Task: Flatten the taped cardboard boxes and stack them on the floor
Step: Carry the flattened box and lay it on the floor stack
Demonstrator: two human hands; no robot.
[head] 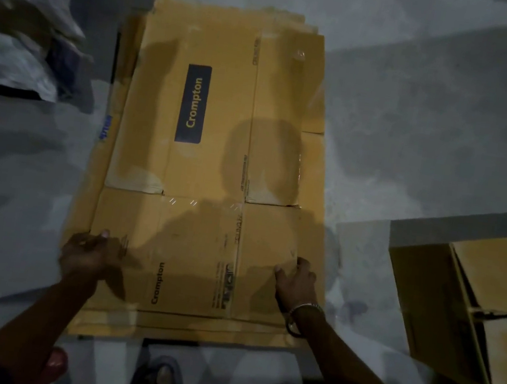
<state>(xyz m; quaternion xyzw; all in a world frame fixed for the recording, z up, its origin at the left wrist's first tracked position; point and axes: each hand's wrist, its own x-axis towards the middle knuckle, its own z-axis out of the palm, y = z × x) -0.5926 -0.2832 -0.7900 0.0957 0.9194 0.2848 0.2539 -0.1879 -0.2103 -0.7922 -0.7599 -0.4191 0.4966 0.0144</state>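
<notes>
Flattened Crompton box point(207, 166): laid flat on top of a stack of flattened cardboard point(96, 203) on the grey floor point(414, 132).
Left hand point(86, 253): curled over the top sheet's near-left edge.
Right hand point(295, 281): curled over its near-right edge.
Unflattened box point(442, 316): well apart, at right.

Flattened box point(207, 166) on top of the stack point(103, 172) on the floor point(430, 134) before me, my hands at its near corners, unflattened box point(461, 316) to the right, sacks point(20, 16) behind-left
</notes>
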